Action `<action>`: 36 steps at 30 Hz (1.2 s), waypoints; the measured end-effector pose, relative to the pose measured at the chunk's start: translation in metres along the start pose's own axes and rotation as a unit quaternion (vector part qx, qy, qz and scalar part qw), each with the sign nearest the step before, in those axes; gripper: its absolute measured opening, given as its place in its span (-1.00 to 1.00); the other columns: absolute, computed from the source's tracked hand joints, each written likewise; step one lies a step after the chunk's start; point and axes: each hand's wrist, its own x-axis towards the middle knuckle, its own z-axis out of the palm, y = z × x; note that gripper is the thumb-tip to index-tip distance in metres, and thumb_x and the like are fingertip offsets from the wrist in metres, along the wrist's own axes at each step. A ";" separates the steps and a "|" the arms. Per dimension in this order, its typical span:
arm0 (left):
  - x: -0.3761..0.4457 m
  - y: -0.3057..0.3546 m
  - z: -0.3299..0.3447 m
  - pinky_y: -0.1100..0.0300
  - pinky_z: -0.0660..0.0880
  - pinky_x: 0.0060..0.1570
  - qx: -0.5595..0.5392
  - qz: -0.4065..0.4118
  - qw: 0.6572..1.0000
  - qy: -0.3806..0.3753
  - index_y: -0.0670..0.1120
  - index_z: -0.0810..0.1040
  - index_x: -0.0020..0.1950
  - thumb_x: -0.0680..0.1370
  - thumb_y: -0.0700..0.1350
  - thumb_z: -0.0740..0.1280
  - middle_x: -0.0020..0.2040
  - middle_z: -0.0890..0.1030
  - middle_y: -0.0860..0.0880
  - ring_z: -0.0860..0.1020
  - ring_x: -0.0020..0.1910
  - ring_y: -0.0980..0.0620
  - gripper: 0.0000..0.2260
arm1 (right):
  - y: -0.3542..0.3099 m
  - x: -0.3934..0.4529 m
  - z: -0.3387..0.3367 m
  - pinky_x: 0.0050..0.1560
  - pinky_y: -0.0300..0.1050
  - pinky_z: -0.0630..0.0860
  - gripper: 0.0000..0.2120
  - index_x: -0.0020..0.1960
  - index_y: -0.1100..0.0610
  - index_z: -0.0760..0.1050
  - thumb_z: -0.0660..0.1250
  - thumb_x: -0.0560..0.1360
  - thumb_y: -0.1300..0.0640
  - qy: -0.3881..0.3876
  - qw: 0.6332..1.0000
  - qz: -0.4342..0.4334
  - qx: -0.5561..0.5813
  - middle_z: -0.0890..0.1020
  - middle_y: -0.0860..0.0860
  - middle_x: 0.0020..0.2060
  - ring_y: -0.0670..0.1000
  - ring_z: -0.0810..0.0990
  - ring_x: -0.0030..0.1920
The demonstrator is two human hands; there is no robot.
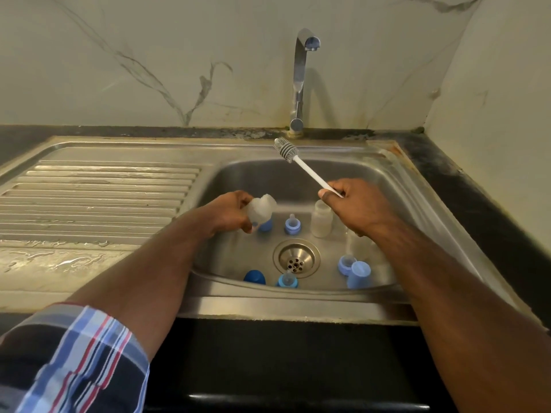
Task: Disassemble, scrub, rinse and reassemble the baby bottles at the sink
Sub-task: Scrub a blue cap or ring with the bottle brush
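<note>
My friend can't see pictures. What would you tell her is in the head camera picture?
Over a steel sink, a person's left hand holds a clear baby bottle and the right hand grips a bottle brush raised near the tap. Blue caps, teats and another clear bottle sit around the drain.

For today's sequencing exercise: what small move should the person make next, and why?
Probably push the brush into the bottle: the right hand holds the brush raised clear, the left hand holds the open bottle, and the tap is dry.
</note>
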 end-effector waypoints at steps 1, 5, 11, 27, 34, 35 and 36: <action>0.001 0.000 0.002 0.03 0.51 0.15 0.022 -0.001 1.000 -0.001 -0.04 0.49 0.29 0.34 -0.22 0.60 0.17 0.59 -0.06 0.56 0.13 -0.05 -0.43 | 0.000 0.001 0.001 -0.31 -0.17 0.40 -0.76 0.07 0.05 0.62 0.26 0.63 -0.08 0.000 1.000 0.000 -0.001 0.54 -0.04 -0.40 -0.03 0.49 -0.41; 0.004 -0.002 0.013 0.05 0.53 0.08 0.131 0.002 0.991 -0.039 -0.08 0.39 0.30 0.29 -0.16 0.64 0.12 0.55 -0.05 0.55 0.08 -0.04 -0.33 | 0.002 0.001 0.003 -0.32 -0.16 0.41 -0.73 0.01 0.07 0.62 0.26 0.62 -0.08 -0.003 1.000 -0.003 -0.011 0.53 -0.04 -0.44 -0.03 0.48 -0.44; 0.013 -0.010 0.022 0.11 0.46 0.09 0.231 -0.015 0.969 -0.091 -0.02 0.38 0.44 0.32 -0.11 0.65 0.23 0.53 -0.05 0.50 0.11 -0.02 -0.24 | 0.002 0.002 0.005 -0.36 -0.16 0.41 -0.74 0.00 0.06 0.62 0.27 0.61 -0.09 -0.005 1.000 -0.010 -0.021 0.52 -0.05 -0.44 -0.04 0.48 -0.45; 0.009 -0.019 0.026 -0.01 0.47 0.34 0.348 -0.059 0.925 -0.142 -0.03 0.34 0.50 0.35 -0.18 0.61 0.38 0.50 -0.11 0.52 0.30 -0.12 -0.22 | -0.003 -0.002 0.005 -0.44 -0.17 0.38 -0.72 0.04 0.13 0.63 0.29 0.60 -0.06 -0.027 0.999 -0.009 -0.020 0.48 -0.05 -0.48 -0.10 0.42 -0.52; -0.005 -0.006 0.017 0.04 0.46 0.33 0.346 -0.017 0.929 -0.128 0.08 0.20 0.60 0.50 -0.31 0.37 0.50 0.36 -0.15 0.45 0.40 -0.15 -0.27 | -0.003 -0.002 0.004 -0.44 -0.18 0.36 -0.74 0.03 0.12 0.63 0.30 0.60 -0.06 -0.034 0.999 -0.008 -0.019 0.49 -0.05 -0.49 -0.19 0.41 -0.63; -0.009 -0.002 0.014 0.05 0.44 0.34 0.342 0.005 0.931 -0.127 0.10 0.23 0.59 0.51 -0.31 0.34 0.51 0.34 -0.13 0.42 0.42 -0.15 -0.30 | -0.004 -0.003 0.004 -0.45 -0.18 0.36 -0.74 0.03 0.11 0.63 0.30 0.60 -0.06 -0.035 0.999 -0.008 -0.019 0.49 -0.05 -0.49 -0.17 0.41 -0.63; -0.012 0.001 0.013 0.07 0.39 0.37 0.343 0.031 0.930 -0.123 0.11 0.28 0.56 0.52 -0.31 0.31 0.52 0.33 -0.10 0.40 0.44 -0.15 -0.34 | -0.004 -0.003 0.004 -0.44 -0.18 0.36 -0.75 0.03 0.10 0.63 0.30 0.60 -0.06 -0.036 0.999 -0.009 -0.020 0.49 -0.05 -0.49 -0.14 0.42 -0.62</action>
